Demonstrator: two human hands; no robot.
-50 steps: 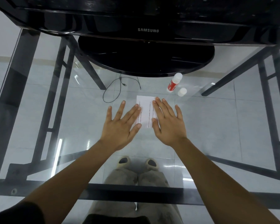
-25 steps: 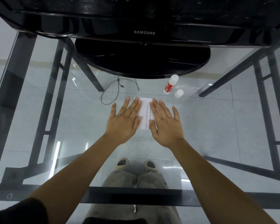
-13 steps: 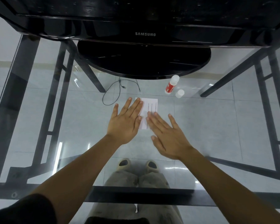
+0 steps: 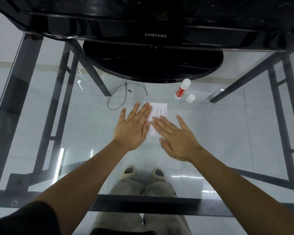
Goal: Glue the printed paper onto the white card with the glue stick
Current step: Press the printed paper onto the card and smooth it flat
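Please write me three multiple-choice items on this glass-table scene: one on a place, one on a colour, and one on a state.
1. Where does the glue stick lie?
A. beyond the printed paper, near the monitor base
B. in the left hand
C. on the floor

2. What colour is the glue stick's label?
A. blue
B. red
C. green

3. How are the hands?
A. both fists shut
B. one holds the cap
C. both flat and open on the paper

Answers:
1 A, it lies on the glass by the base.
2 B, the body is red.
3 C, the left hand and right hand spread their fingers over the sheet, while the cap stands apart.
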